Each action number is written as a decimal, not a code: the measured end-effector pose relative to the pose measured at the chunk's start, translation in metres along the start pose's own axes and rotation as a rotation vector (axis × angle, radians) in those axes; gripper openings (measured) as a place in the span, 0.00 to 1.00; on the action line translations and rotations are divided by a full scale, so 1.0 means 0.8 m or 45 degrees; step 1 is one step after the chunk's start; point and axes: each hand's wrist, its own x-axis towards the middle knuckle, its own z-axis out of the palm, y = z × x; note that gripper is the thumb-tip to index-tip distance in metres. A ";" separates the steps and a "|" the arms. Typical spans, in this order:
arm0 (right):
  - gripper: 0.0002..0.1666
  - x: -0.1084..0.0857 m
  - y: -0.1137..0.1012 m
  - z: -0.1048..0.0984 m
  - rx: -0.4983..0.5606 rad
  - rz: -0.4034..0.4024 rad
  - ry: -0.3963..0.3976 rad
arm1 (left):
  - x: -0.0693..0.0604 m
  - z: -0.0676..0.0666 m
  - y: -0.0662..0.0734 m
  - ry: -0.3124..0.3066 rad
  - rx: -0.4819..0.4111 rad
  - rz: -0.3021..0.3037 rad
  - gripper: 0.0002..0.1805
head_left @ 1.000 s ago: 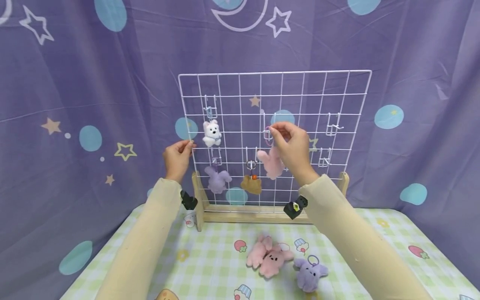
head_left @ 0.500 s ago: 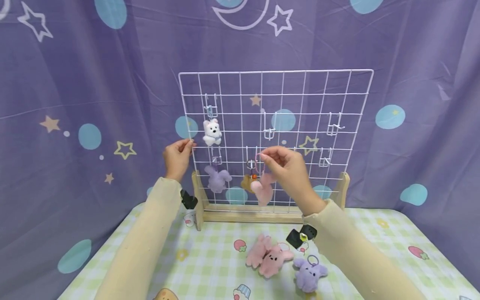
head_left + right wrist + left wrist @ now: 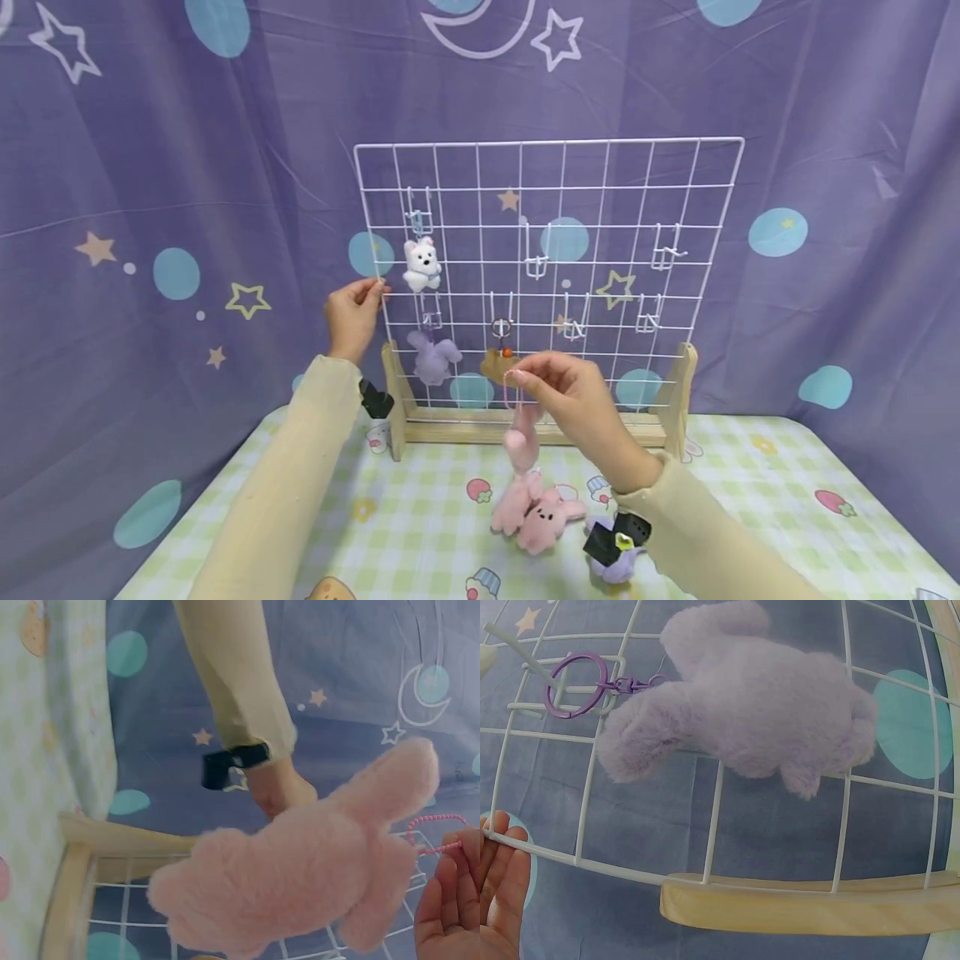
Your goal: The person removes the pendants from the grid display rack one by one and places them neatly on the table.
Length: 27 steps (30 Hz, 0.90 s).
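The right hand (image 3: 573, 396) pinched a pink bead loop (image 3: 507, 390) between thumb and fingertips, and a pink plush bunny charm (image 3: 522, 446) dangled from it. The charm hung in front of the lower part of a white wire grid panel (image 3: 549, 142), just above two more pink plush charms, the left one (image 3: 512, 507) and the right one (image 3: 546, 525), which lay touching on the checked tablecloth (image 3: 420, 508).

The left hand (image 3: 354, 321) gripped the panel's left edge, its fingers bent around the outer wire.

On the panel, a white plush dog (image 3: 422, 265) hung at the upper left. Below it a lavender plush charm (image 3: 433, 360) hung by a purple split ring (image 3: 576, 686) on a hook. To its right was a brown plush charm (image 3: 495, 367) with an orange bead (image 3: 507, 353), partly behind the right hand's fingers. Four bare white hooks showed on the middle and right of the grid.

The panel stood in a wooden base (image 3: 450, 433). On the cloth, a lavender plush (image 3: 615, 571) was partly hidden behind a black wrist device (image 3: 602, 543). A patterned purple curtain (image 3: 300, 108) hung behind everything.
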 end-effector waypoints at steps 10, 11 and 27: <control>0.09 -0.036 0.027 0.016 0.199 0.041 -0.164 | -0.001 0.001 0.001 -0.009 0.026 -0.006 0.14; 0.08 -0.039 0.030 0.019 0.203 0.033 -0.172 | -0.001 0.000 0.002 -0.007 0.023 -0.007 0.14; 0.14 -0.089 0.070 0.057 0.413 0.268 -0.342 | -0.003 0.000 0.004 -0.008 0.052 -0.005 0.14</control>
